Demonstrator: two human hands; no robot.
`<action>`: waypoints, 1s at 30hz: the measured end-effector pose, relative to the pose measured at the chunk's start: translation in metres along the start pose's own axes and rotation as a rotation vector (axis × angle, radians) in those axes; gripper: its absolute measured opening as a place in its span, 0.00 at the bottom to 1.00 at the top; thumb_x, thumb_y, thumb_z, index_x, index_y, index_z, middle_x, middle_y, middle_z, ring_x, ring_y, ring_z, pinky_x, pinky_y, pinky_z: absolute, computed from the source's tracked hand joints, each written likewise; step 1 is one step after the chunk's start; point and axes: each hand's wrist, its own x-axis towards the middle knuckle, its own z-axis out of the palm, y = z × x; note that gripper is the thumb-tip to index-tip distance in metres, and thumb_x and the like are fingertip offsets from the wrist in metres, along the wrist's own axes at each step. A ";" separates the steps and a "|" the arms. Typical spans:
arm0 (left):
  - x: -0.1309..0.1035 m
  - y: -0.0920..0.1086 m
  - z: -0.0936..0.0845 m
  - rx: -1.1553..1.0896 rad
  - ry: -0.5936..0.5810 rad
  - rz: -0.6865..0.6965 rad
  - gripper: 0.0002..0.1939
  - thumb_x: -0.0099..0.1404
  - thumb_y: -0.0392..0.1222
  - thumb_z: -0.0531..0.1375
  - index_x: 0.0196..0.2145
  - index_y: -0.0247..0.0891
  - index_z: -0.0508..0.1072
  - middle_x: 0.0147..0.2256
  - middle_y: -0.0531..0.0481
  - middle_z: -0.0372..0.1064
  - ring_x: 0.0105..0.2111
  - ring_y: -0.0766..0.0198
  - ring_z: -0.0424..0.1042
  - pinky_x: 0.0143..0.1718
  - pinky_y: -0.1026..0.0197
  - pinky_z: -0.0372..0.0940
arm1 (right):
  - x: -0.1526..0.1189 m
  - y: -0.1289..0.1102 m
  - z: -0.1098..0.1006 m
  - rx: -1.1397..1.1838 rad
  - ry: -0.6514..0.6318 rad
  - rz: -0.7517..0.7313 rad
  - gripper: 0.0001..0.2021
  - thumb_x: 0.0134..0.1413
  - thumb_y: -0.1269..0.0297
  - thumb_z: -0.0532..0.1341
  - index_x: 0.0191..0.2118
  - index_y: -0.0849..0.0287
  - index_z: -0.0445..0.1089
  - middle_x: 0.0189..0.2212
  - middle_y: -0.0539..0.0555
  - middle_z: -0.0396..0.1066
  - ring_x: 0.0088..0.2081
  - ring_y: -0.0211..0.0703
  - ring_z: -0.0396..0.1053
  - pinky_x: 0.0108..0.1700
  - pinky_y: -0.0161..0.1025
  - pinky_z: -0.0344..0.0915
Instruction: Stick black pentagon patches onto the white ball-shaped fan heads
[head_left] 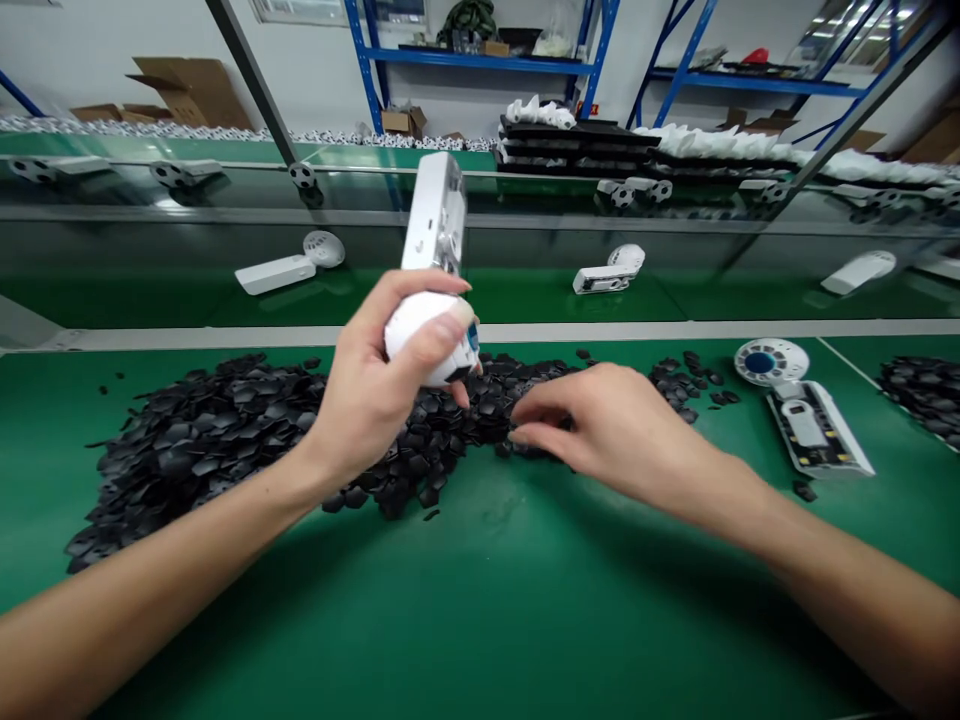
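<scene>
Head view | left hand [375,375] clasps white device [433,215] by its round end, raised over counter [480,620], presumably for clearance from black pieces [217,435] | right hand [607,420] at their edge, thumb near fingertips; cannot tell whether pinching one

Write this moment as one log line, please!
left grip: holding white plastic round-headed device; right grip: at heap of flat black pieces, contact unclear; right side: another white device on green tabletop
</scene>
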 end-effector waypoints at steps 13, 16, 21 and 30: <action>0.014 -0.005 -0.004 -0.207 0.040 -0.031 0.36 0.76 0.56 0.64 0.74 0.46 0.58 0.41 0.45 0.74 0.30 0.57 0.76 0.19 0.64 0.69 | 0.005 0.007 0.027 -0.592 -0.136 -0.356 0.08 0.70 0.68 0.68 0.35 0.59 0.77 0.35 0.52 0.78 0.42 0.48 0.71 0.42 0.46 0.50; 0.014 -0.007 -0.005 -0.201 0.063 -0.046 0.33 0.75 0.56 0.65 0.71 0.47 0.63 0.41 0.45 0.73 0.30 0.58 0.76 0.20 0.64 0.69 | 0.003 0.012 0.033 -0.640 -0.054 -0.472 0.07 0.68 0.72 0.68 0.35 0.60 0.77 0.36 0.52 0.78 0.41 0.48 0.70 0.43 0.45 0.51; 0.015 -0.009 -0.006 -0.178 0.045 -0.073 0.36 0.71 0.52 0.67 0.71 0.54 0.60 0.42 0.47 0.75 0.34 0.56 0.79 0.25 0.63 0.72 | -0.001 0.010 0.039 -0.697 0.040 -0.575 0.07 0.63 0.80 0.67 0.34 0.63 0.76 0.33 0.55 0.76 0.37 0.50 0.71 0.41 0.45 0.55; 0.014 -0.004 -0.012 -0.139 -0.072 -0.017 0.46 0.66 0.49 0.74 0.67 0.50 0.47 0.49 0.44 0.76 0.39 0.54 0.79 0.30 0.59 0.78 | 0.006 0.011 0.013 -0.072 0.313 -0.410 0.05 0.69 0.73 0.67 0.42 0.58 0.81 0.37 0.51 0.83 0.36 0.41 0.78 0.40 0.38 0.68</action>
